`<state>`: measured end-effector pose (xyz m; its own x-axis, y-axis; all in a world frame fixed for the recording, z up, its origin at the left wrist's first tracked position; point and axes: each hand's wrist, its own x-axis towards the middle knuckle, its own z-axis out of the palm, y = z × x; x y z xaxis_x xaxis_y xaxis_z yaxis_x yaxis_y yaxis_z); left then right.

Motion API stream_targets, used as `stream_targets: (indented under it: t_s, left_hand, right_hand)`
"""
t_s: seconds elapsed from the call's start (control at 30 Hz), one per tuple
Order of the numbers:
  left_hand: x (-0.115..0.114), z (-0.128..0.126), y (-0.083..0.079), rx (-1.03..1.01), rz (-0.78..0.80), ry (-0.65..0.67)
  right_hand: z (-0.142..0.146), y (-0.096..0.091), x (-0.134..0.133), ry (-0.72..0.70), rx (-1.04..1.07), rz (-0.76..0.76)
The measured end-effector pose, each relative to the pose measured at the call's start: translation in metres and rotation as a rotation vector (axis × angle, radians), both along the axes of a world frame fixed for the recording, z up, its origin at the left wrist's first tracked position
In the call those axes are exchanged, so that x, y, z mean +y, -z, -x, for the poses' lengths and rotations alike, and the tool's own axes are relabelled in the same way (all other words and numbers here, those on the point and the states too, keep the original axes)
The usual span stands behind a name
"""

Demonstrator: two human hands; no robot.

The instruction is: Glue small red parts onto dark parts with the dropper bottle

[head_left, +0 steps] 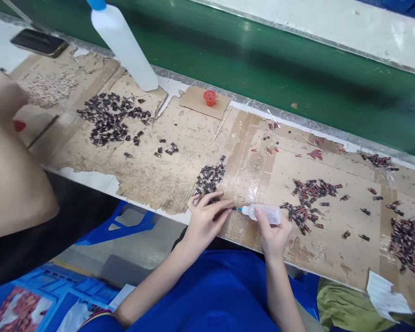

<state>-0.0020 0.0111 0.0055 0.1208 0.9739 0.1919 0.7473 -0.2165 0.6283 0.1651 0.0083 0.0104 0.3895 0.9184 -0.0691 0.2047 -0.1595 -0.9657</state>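
My right hand (275, 235) is closed around a small translucent squeeze bottle (268, 214), which lies nearly level with its fine blue tip pointing left. The tip meets a small dark part (234, 208) pinched between the fingertips of my left hand (207, 214). Just behind my left hand lies a pile of small black parts (210, 177), some of them hidden by the fingers. To the right of my right hand is a heap of black-and-red parts (309, 198) on the cardboard (252, 170).
A tall white bottle (124, 46) stands at the back, near more black parts (105, 117). A red cup (210, 97) sits on a cardboard piece. Another person's arm (14, 161) reaches in at left, near a phone (39, 42). A green belt (245, 50) runs behind the table.
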Motion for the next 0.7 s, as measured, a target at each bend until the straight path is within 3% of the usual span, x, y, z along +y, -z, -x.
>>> stream_targets:
  t_s: [0.3,0.7]
  left_hand:
    - [-0.0018,-0.0019,0.0013,0.005,-0.043,-0.032]
    - [-0.0014,-0.0029,0.0002,0.009,-0.04,-0.042]
  right_hand:
    - [0.0011,-0.0007,-0.0004,0.061,-0.042,-0.021]
    - [0.0025,-0.0023,0.0014,-0.008,0.001,-0.008]
